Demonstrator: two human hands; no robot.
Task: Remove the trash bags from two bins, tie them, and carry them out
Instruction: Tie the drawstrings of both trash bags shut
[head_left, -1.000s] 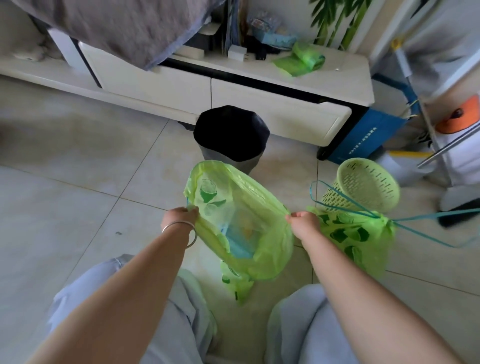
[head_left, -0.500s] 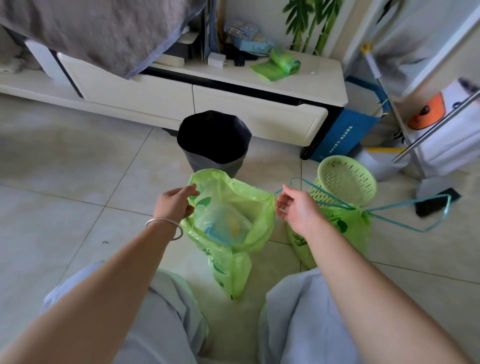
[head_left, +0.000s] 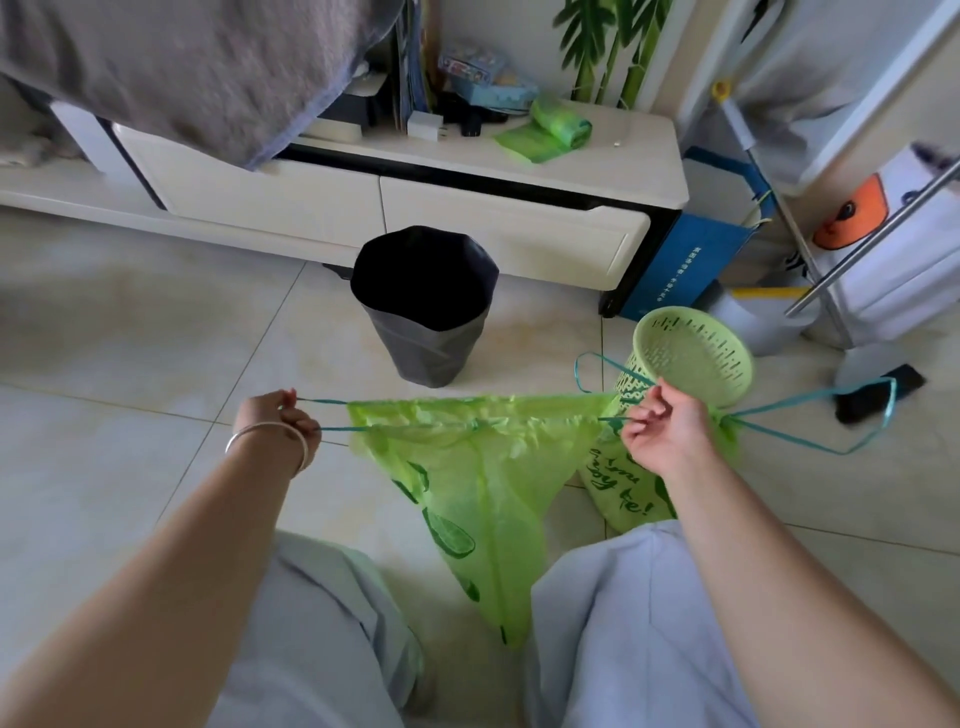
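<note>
Dark green handwritten-style lettering runs across the second green trash bag (head_left: 618, 493) lying on the floor behind the right hand (head_left: 667, 434); its end reads "te!" or "fe!", while the line above it is partly hidden and cannot be made out. The blue box (head_left: 691, 270) standing beside the cabinet carries a column of small white characters down its face, too small to read. The colourful packet (head_left: 470, 65) on the cabinet top bears print that is blurred beyond reading.
</note>
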